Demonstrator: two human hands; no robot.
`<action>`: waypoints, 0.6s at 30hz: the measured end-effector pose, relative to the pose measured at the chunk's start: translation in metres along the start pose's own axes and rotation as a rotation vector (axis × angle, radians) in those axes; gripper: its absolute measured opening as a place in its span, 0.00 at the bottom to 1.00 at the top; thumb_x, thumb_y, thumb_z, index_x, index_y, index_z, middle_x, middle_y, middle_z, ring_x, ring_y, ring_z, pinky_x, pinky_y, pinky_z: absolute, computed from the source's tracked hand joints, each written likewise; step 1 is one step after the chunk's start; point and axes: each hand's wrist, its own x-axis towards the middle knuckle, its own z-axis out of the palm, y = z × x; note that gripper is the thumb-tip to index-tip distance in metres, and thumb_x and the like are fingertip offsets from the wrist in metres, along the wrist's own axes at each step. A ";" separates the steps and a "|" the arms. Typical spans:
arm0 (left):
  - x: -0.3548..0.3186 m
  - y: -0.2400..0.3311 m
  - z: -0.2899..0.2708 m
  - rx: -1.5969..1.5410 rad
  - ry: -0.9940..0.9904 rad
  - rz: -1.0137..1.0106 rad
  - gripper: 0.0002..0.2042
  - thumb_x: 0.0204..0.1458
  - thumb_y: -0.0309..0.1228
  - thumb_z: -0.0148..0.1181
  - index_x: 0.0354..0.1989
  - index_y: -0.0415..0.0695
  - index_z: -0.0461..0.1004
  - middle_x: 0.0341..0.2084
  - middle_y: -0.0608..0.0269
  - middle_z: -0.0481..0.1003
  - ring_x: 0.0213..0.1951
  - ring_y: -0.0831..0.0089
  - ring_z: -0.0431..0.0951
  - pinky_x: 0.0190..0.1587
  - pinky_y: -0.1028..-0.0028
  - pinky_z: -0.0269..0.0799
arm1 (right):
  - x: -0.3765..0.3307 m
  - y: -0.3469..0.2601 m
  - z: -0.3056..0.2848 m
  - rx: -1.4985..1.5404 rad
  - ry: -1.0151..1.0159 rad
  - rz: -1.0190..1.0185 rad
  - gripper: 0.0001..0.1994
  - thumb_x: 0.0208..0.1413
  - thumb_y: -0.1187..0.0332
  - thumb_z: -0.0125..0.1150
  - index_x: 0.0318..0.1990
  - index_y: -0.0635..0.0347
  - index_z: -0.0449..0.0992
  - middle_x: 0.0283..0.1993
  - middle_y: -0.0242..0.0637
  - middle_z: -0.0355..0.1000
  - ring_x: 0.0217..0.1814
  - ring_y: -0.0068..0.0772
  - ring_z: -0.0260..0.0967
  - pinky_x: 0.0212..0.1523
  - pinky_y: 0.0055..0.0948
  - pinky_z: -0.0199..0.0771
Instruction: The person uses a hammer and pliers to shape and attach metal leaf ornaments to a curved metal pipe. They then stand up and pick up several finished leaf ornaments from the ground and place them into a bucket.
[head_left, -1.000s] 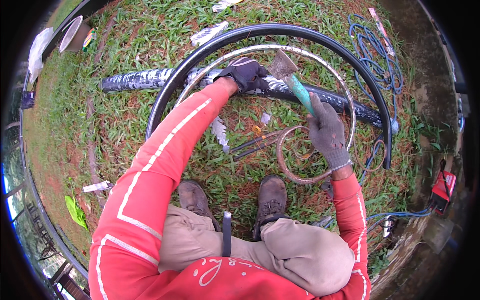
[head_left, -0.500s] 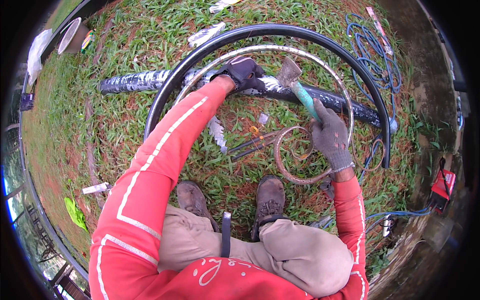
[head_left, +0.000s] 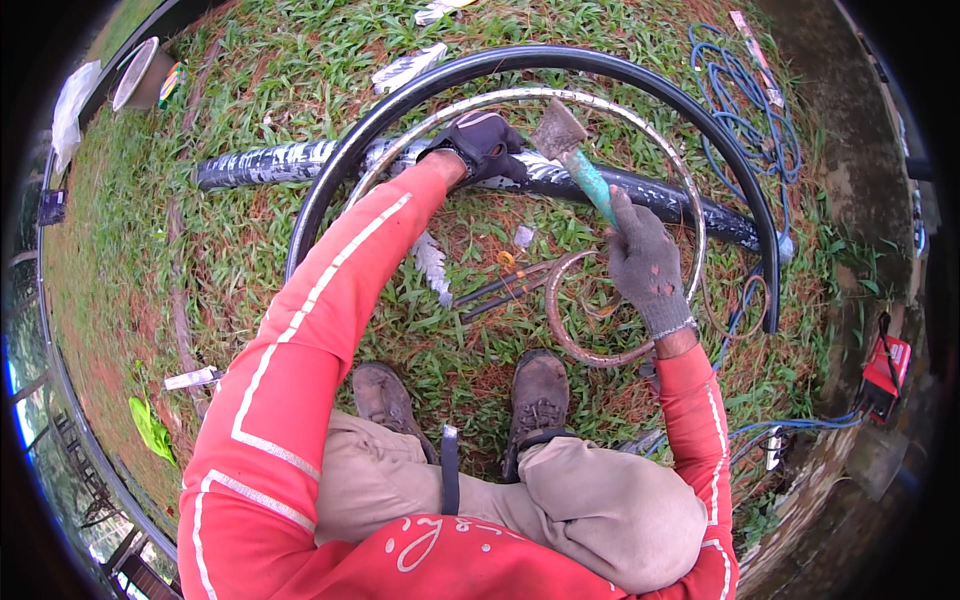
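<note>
My right hand (head_left: 648,262), in a worn dark grey knit glove, is closed round the teal handle of a hammer (head_left: 592,183). The hammer's rough, rusty head (head_left: 558,130) hangs above the black pipe. In a black glove, my left hand (head_left: 483,148) rests at the pipe with its fingers curled; what they hold, if anything, is hidden. The pipe (head_left: 270,165), black with patchy white marks, lies across the grass. Over it sit a thick black curved tube (head_left: 520,58) and, inside that, a thin, whitish, rust-flecked metal hoop (head_left: 640,120).
Near my boots lie a smaller rusty ring (head_left: 556,310) and two dark rods (head_left: 500,295). A coiled blue hose (head_left: 740,110) lies at the far right, a red box-shaped device (head_left: 886,366) nearer. A bucket (head_left: 145,75) stands far left. White scraps and a spirit-level-like bar (head_left: 755,55) lie around.
My right hand has shifted a little up and to the left with the hammer, whose head is now higher. My left hand has hardly moved.
</note>
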 end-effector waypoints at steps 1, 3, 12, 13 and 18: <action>0.001 0.001 0.000 0.014 -0.005 0.010 0.29 0.51 0.49 0.85 0.60 0.48 0.92 0.51 0.51 0.92 0.53 0.53 0.91 0.61 0.58 0.82 | 0.003 -0.001 0.000 -0.091 -0.115 0.026 0.35 0.64 0.73 0.71 0.80 0.51 0.73 0.53 0.47 0.82 0.53 0.57 0.84 0.49 0.55 0.87; 0.003 -0.006 0.001 0.034 -0.009 0.019 0.29 0.51 0.48 0.85 0.60 0.48 0.92 0.50 0.51 0.92 0.52 0.53 0.91 0.59 0.58 0.82 | 0.006 -0.003 0.000 -0.179 -0.224 0.053 0.35 0.64 0.72 0.71 0.80 0.51 0.72 0.54 0.47 0.82 0.53 0.57 0.84 0.50 0.55 0.87; 0.005 -0.010 0.005 -0.018 0.039 0.053 0.29 0.50 0.50 0.85 0.57 0.47 0.92 0.48 0.50 0.92 0.50 0.53 0.91 0.58 0.57 0.82 | -0.023 0.015 -0.016 -0.032 -0.159 0.195 0.32 0.66 0.73 0.68 0.78 0.50 0.77 0.58 0.49 0.84 0.57 0.57 0.85 0.55 0.54 0.87; 0.003 -0.011 0.002 -0.020 -0.006 0.087 0.30 0.50 0.51 0.85 0.59 0.47 0.91 0.50 0.50 0.91 0.52 0.52 0.90 0.59 0.57 0.81 | -0.026 0.014 -0.025 -0.026 -0.128 0.206 0.31 0.66 0.74 0.68 0.78 0.50 0.77 0.59 0.49 0.84 0.58 0.58 0.85 0.56 0.53 0.87; -0.006 -0.021 -0.008 -0.072 0.003 0.222 0.45 0.47 0.44 0.87 0.76 0.44 0.77 0.66 0.46 0.85 0.64 0.52 0.86 0.68 0.56 0.79 | -0.078 0.018 -0.039 0.101 -0.064 0.409 0.29 0.67 0.74 0.70 0.76 0.57 0.78 0.62 0.53 0.85 0.60 0.57 0.87 0.59 0.47 0.86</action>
